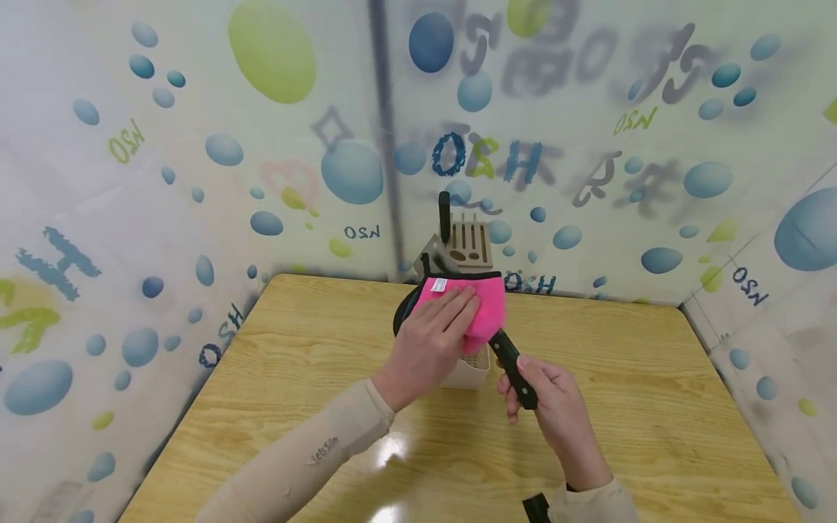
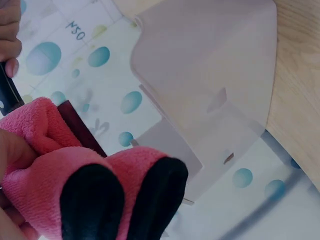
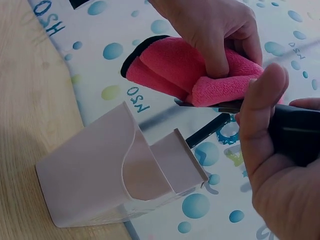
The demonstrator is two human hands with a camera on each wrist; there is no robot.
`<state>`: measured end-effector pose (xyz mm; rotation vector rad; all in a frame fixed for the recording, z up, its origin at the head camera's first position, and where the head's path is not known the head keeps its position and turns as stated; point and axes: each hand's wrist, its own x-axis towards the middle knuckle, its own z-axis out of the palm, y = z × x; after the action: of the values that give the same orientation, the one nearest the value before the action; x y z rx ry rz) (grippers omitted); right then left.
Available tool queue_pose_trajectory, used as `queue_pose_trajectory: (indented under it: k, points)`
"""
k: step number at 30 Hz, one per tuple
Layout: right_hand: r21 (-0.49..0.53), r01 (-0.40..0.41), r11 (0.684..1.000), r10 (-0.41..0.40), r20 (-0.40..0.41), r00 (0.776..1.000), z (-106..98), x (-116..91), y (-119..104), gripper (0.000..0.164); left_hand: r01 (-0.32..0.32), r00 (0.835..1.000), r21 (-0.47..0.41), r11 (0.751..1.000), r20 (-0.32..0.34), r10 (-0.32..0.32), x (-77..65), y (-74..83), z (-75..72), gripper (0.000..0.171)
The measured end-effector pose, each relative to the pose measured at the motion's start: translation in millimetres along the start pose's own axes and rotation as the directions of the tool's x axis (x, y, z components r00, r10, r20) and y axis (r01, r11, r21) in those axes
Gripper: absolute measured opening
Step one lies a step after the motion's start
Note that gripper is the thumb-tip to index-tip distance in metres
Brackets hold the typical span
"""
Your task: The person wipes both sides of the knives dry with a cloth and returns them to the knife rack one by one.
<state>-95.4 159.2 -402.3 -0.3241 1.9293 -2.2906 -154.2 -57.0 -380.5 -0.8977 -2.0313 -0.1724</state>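
My right hand grips the black riveted handle of a knife, whose blade is mostly covered by a pink cloth with black edging. Folded over that blade, the cloth is pinched between the thumb and fingers of my left hand. In the left wrist view a narrow dark strip of blade shows beyond the cloth. Both hands are raised in front of a beige knife holder, which stands on the table and is partly hidden by the cloth in the head view.
A second black handle with a wide blade rises from the slotted top of the holder. The wooden table meets walls printed with bubbles and letters. A black object is near my right sleeve.
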Motion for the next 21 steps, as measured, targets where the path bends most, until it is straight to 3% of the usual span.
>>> queue_pose_trajectory:
  k: [5, 11, 21]
  points:
    - [0.031, 0.052, 0.998, -0.054, 0.065, 0.996, -3.5, -1.3, 0.2, 0.034, 0.045, 0.999, 0.007, 0.999, 0.002, -0.045, -0.7, -6.0, 0.9, 0.048]
    - [0.036, 0.098, 0.994, -0.102, 0.114, 0.988, -6.4, -2.0, 0.6, 0.035, 0.083, 0.997, -0.008, 0.996, -0.003, -0.083, -2.0, -13.8, 0.9, 0.047]
    - [0.004, 0.055, 0.998, -0.055, 0.098, 0.994, -7.6, -3.2, -2.5, 0.035, 0.182, 0.983, -0.063, 0.981, 0.04, -0.179, -9.9, -29.3, 3.7, 0.045]
